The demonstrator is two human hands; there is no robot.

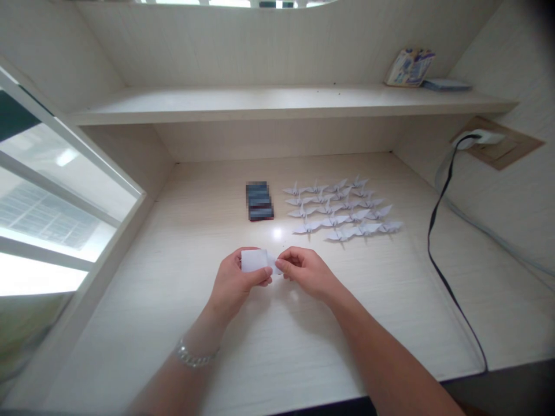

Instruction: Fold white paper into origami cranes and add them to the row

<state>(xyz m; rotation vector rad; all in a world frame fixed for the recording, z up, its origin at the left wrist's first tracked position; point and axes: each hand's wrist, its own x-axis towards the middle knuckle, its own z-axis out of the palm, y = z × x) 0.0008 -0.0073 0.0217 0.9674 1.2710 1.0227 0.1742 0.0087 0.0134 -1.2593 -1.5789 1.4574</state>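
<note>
- Pinching a folded white paper (254,260) between them, both hands work close together above the desk, with the paper's narrow pointed end reaching toward the right.
- Curling almost shut, the left hand (236,284) grips the paper's broad lower part between thumb and fingers.
- Closing almost as far, the right hand (306,271) holds the pointed end in its fingertips (280,266).
- Keeping both grips close to the folds seems best: this should stop the layers slipping and keep the edges aligned.
- Lying beyond the hands on the pale wood-grain desk (411,323) are rows of white origami cranes (342,209).
- Sitting left of the cranes, a stack of dark blocks (260,201) is too pixelated to identify.
- Circling the left wrist, a silver chain bracelet (196,355) stays clear of the paper.
</note>
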